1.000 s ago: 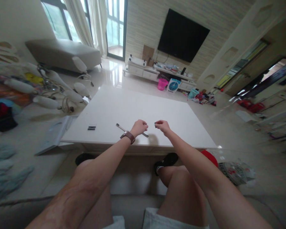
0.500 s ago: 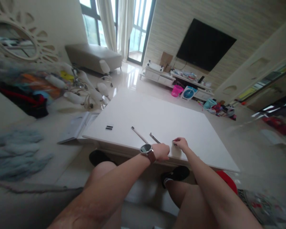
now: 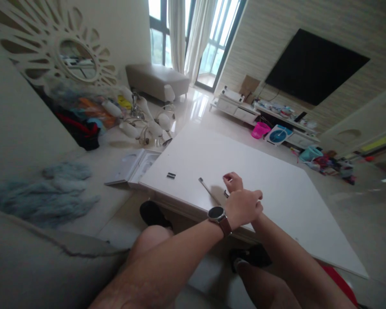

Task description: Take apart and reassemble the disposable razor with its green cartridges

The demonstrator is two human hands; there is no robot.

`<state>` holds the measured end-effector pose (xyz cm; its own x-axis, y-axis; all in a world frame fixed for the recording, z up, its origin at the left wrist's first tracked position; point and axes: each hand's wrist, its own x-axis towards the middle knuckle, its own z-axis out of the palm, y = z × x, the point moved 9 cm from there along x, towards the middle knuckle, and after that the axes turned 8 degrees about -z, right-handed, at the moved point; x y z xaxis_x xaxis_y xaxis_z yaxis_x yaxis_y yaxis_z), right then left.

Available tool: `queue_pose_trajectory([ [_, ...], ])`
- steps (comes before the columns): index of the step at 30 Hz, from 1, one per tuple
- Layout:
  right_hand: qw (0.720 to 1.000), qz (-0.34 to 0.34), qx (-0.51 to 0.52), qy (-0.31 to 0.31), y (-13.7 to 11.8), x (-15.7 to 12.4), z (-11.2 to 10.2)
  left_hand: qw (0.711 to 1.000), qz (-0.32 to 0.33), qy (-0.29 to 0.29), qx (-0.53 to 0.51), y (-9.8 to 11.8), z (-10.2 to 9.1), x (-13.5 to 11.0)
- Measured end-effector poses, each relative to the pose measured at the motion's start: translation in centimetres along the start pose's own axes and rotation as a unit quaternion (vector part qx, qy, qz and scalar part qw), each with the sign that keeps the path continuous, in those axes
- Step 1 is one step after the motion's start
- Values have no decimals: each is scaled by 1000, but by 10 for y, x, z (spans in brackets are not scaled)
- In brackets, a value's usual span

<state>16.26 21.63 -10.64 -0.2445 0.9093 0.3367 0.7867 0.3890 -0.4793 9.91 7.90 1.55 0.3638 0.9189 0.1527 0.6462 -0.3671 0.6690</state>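
Note:
My left hand (image 3: 244, 207), with a round watch (image 3: 216, 213) on its wrist, hovers at the near edge of the white table (image 3: 260, 161). Its fingers are curled in; whatever they may hold is hidden. Just beyond it, my right hand (image 3: 234, 182) has its fingertips bent together, and I cannot make out anything in them. The right forearm passes behind the left hand. A slim pale stick (image 3: 209, 191) with a dark end lies left of both hands. Near the right hand a thin dark piece (image 3: 225, 194) shows only its tip. Farther left lie two short dark sticks (image 3: 171, 175), like small batteries.
An opened white box (image 3: 131, 168) stands on the floor by the table's left side. Behind it are a lamp with white shades (image 3: 148, 124) and bagged things (image 3: 90, 111). Across the room are a TV cabinet (image 3: 238, 109) and a pink bin (image 3: 260, 130).
The view has swung left, so the room sits farther right. My right hand has moved left over the table to beyond the left hand. The thin dark piece is now mostly covered.

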Motion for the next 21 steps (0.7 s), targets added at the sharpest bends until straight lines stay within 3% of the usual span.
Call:
queue_pose_trajectory([
  [4, 989, -117, 66, -56, -109, 24, 93, 999, -31, 31, -20, -21, -11, 8],
  [6, 983, -149, 80, -70, -146, 27, 128, 998, -27, 42, -24, -26, -14, 11],
  [8, 980, -165, 85, -74, -167, 27, 154, 998, -11, 53, -29, -27, -19, 13],
  [13, 980, -163, 70, -94, -177, 27, 189, 995, 1, 76, -57, -26, -29, 16],
  [21, 983, -133, 98, -84, -172, 29, 192, 993, -5, 63, -102, -29, -32, 20],
])
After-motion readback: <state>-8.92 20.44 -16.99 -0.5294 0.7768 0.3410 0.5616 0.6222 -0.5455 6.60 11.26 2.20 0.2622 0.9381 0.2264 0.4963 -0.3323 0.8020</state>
